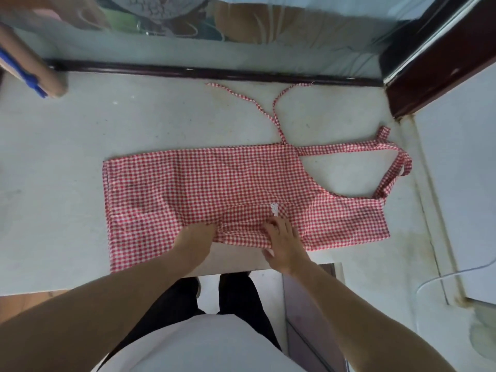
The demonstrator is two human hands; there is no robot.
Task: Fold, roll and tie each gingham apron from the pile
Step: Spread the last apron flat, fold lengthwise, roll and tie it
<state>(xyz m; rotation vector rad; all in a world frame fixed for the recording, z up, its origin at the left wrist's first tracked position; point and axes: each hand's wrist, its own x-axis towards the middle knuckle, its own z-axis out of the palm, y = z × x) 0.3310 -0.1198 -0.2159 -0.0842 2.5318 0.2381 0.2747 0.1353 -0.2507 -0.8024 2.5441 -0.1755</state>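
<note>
The left hand [197, 237] is curled into the near hem, apparently gripping cloth; the right hand [281, 241] rests with spread fingers on the raised fold at lower centre; the red gingham apron [214, 183] is spread across mid-frame, long axis left to right, bib and neck loop [394, 167] rightward; the waist ties [257, 103] trail toward the top.

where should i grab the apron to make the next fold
Probably the near long edge of the apron, where the left hand and right hand already are. It lies flat with that edge nearest you, so pinch it from your side and lift it away.
</note>
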